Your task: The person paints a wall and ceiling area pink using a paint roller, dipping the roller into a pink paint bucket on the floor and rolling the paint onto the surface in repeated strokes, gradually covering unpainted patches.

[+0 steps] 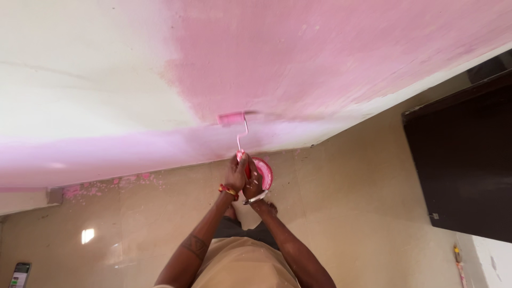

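Observation:
Both my hands grip the red handle of a paint roller (231,118), whose pink-coated sleeve presses against the wall (96,74). My left hand (234,173), with a red and gold bangle at the wrist, is wrapped around the handle. My right hand (252,184), wearing a silver bracelet, clasps the handle just below it. The wall is cream on the left and freshly pink on the right and along its lower band. A round pink paint container (264,172) sits on the floor right behind my hands.
Pink paint splatters (96,186) mark the beige tiled floor at the wall's base. A dark wooden door (464,160) stands at the right. A phone (20,274) lies at the bottom left corner. A paint-stained stick (458,264) leans at the bottom right.

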`<state>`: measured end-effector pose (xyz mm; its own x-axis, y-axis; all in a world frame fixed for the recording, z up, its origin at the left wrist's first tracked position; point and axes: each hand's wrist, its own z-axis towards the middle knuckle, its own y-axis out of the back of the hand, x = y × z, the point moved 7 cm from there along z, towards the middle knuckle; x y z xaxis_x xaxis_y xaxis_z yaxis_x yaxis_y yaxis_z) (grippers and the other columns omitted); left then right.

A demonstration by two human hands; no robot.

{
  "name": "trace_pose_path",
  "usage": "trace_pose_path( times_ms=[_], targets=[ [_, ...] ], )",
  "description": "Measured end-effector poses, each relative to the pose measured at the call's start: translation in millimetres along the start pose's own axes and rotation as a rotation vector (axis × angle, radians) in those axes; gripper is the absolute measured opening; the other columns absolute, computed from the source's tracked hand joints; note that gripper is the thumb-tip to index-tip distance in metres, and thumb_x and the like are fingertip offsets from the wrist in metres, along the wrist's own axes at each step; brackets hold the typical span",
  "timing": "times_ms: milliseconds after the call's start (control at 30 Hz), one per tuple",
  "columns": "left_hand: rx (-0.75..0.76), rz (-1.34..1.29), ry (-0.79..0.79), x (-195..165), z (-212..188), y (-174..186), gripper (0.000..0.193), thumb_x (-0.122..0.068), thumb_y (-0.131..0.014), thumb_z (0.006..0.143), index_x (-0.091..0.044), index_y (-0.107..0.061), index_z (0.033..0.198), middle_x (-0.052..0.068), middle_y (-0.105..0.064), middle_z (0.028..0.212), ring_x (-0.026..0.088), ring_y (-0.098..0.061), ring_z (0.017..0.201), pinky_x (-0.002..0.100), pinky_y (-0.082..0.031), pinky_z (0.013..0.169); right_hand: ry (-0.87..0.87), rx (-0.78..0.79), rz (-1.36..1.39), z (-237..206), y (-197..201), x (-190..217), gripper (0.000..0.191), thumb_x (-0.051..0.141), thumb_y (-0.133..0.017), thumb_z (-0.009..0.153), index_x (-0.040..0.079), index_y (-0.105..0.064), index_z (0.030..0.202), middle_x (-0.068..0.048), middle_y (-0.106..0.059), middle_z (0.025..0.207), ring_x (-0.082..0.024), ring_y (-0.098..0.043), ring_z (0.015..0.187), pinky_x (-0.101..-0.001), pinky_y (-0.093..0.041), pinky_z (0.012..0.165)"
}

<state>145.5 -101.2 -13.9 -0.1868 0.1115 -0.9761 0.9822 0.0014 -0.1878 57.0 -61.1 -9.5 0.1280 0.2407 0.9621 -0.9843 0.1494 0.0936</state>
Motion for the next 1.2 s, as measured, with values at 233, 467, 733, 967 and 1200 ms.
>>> trace_pose_path(
  times_ms=[233,467,733,967,1200],
  targets=[
    [0.073,0.075,-0.248,-23,-3,3,0.030,-0.030,-0.055,0.108,-0.001,-0.063,0.107,0.002,-0.065,0.085,0.009,-0.056,0.079,0.028,-0.050,0.071,-0.073,0.066,0.079,-1,-13,-3,0.051,0.014,-0.055,0.106,0.004,-0.044,0.154,-0.014,-0.072,0.110,-0.017,-0.068,0.096,-0.0307,-0.056,0.084],
    [0.034,-0.027,0.147,6,-4,16,0.031,-0.030,-0.056,0.104,0.000,-0.063,0.104,0.000,-0.062,0.076,0.010,-0.057,0.066,0.029,-0.048,0.056,-0.165,0.026,0.006,-5,-20,-13,0.058,0.003,-0.057,0.098,0.002,-0.044,0.154,-0.015,-0.072,0.124,-0.019,-0.068,0.111,-0.0305,-0.055,0.093],
    [-0.006,0.094,-0.015,-8,-7,21,0.031,-0.030,-0.055,0.106,0.000,-0.064,0.105,0.001,-0.065,0.084,0.009,-0.057,0.079,0.029,-0.049,0.068,-0.042,0.039,0.143,-2,-25,0,0.052,0.007,-0.053,0.102,0.001,-0.044,0.154,-0.014,-0.066,0.128,-0.018,-0.064,0.114,-0.0307,-0.053,0.096],
    [0.042,0.090,-0.221,-25,-9,18,0.031,-0.030,-0.054,0.107,-0.001,-0.063,0.105,0.001,-0.062,0.081,0.009,-0.053,0.075,0.028,-0.048,0.067,-0.093,0.060,0.208,1,-26,0,0.046,0.018,-0.046,0.111,0.004,-0.044,0.155,-0.008,-0.070,0.112,-0.012,-0.065,0.101,-0.0258,-0.054,0.088],
    [-0.004,-0.017,0.223,13,-8,25,0.036,-0.034,-0.055,0.103,0.000,-0.063,0.102,0.005,-0.063,0.072,0.013,-0.053,0.061,0.032,-0.043,0.054,-0.060,0.041,-0.198,-2,-22,-5,0.054,0.009,-0.057,0.101,0.001,-0.042,0.153,-0.021,-0.067,0.132,-0.027,-0.068,0.119,-0.0364,-0.057,0.095]
  ],
)
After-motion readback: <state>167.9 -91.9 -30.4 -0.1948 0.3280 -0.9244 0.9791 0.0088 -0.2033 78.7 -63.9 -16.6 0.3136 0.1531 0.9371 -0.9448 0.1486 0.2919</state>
